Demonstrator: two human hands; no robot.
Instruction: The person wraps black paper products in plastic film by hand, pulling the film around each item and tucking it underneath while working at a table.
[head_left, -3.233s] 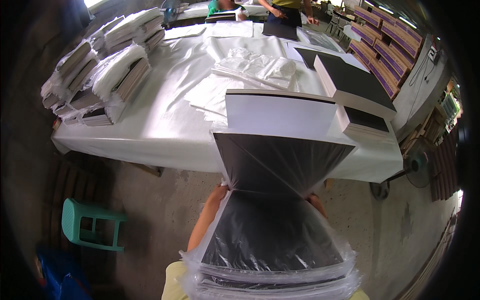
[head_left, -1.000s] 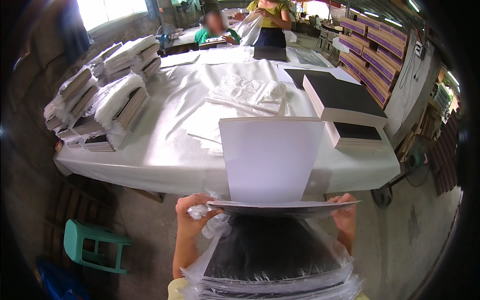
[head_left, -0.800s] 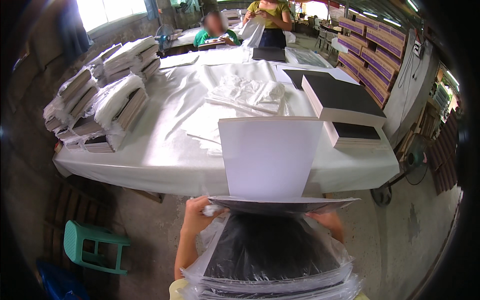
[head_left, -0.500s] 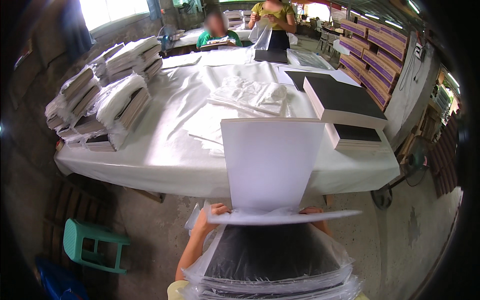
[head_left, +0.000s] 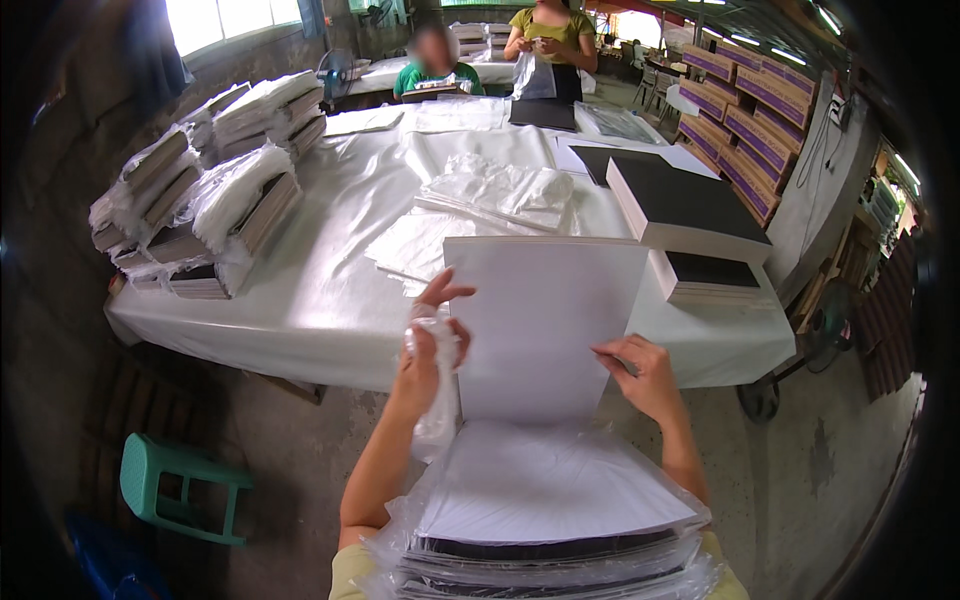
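Up in front of me stands a flat white board (head_left: pixel 545 320), upright or nearly so, at the table's near edge. My left hand (head_left: pixel 432 335) is left of it, index finger stretched out, lower fingers curled round crumpled white plastic (head_left: pixel 434 410) that hangs down. My right hand (head_left: pixel 645 375) is by the board's right edge, thumb and finger in a loose pinch; whether anything is in it is too small to tell. Close below both hands lies a stack of panels in clear plastic (head_left: pixel 560 485), its top one white with dark ones underneath.
White cloth covers the table (head_left: pixel 350 240). On it are plastic-wrapped stacks (head_left: pixel 240 200) at left, white plastic sheets (head_left: pixel 500 195) mid-table and thick black-topped panels (head_left: pixel 690 200) at right. A green stool (head_left: pixel 180 490) stands lower left, a fan (head_left: pixel 830 330) at right. Two people work beyond.
Both hands have risen from the stack's far edge to beside the upright board. The stack's top, dark before, is now white, and the pale edge held across it is gone.
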